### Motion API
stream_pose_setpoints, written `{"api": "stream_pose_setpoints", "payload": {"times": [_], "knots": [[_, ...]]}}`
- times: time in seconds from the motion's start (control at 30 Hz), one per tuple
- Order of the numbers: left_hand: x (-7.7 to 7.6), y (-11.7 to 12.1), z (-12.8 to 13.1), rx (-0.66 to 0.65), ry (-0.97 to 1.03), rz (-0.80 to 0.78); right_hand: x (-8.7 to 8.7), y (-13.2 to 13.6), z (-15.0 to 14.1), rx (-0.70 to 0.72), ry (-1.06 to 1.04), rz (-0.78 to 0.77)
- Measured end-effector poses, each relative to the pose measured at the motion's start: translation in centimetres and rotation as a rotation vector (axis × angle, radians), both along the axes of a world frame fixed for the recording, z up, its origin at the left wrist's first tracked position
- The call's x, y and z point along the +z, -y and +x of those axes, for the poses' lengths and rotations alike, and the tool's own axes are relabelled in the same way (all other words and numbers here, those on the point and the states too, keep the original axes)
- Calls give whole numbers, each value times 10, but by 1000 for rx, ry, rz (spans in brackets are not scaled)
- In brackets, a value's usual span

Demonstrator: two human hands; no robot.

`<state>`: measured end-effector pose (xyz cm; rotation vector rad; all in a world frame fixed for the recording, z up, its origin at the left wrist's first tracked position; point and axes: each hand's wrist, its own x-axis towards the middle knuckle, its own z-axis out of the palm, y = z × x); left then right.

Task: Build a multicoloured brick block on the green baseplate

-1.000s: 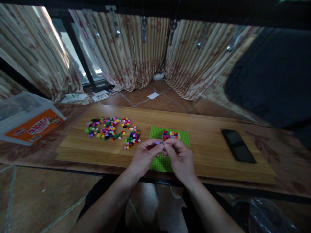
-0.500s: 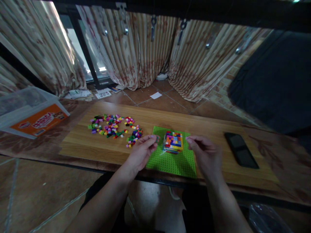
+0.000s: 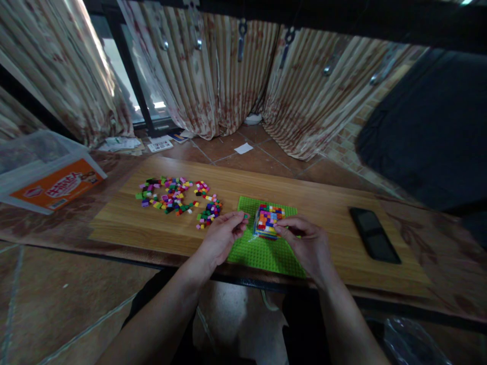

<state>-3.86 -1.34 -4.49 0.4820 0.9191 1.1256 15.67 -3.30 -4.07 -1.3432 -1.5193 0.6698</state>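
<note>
A green baseplate [image 3: 266,253] lies on the wooden table [image 3: 152,228] in front of me, with a small multicoloured brick block [image 3: 268,220] standing on it. My right hand [image 3: 306,246] reaches to the block's near right edge, fingertips pinched together against it. My left hand [image 3: 222,235] hovers at the plate's left edge, fingers curled and pinched on a tiny piece I cannot make out. A scatter of loose coloured bricks [image 3: 175,195] lies left of the plate.
A black phone [image 3: 373,227] lies on the table at the right. A clear plastic box with an orange label [image 3: 45,175] sits at the far left. Striped curtains [image 3: 228,76] hang behind, and papers [image 3: 160,144] lie on the tiled floor.
A second ago both hands pinched together over the plate. They parted, and the right hand has now moved back left onto the brick block. The left stays by the plate's left edge.
</note>
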Motion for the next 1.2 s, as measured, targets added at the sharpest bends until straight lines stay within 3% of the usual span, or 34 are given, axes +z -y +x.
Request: {"api": "stream_pose_setpoints", "payload": {"times": [0.33,0.7,1.2], "knots": [[-2,1,2,-27,-21,-16,-5,-3,-3,-30,66,121],[-2,3,3,-54,-42,-8,9,4,-2,36,330,238],[-5,4,5,-52,-67,-11,17,10,-2,102,442,176]]}}
